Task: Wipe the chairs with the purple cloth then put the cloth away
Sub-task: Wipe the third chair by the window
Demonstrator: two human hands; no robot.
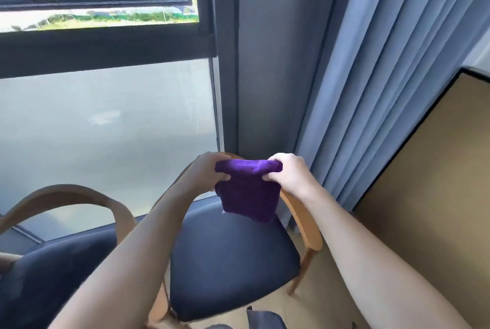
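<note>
The purple cloth (248, 190) hangs folded in the air above the seat of a wooden chair with a dark blue cushion (230, 259). My left hand (209, 172) grips its upper left corner and my right hand (287, 172) grips its upper right corner, fingers curled round the top fold. The chair's curved wooden back (302, 218) runs behind the cloth and my hands. A second chair of the same kind (53, 270) stands at the lower left, its curved back rail arching over its dark seat.
A large window (106, 129) with frosted lower glass fills the left. Blue curtains (384, 76) hang at the right, beside a tan panel with a dark edge (429, 182). Light wooden floor (318, 302) shows under the chairs.
</note>
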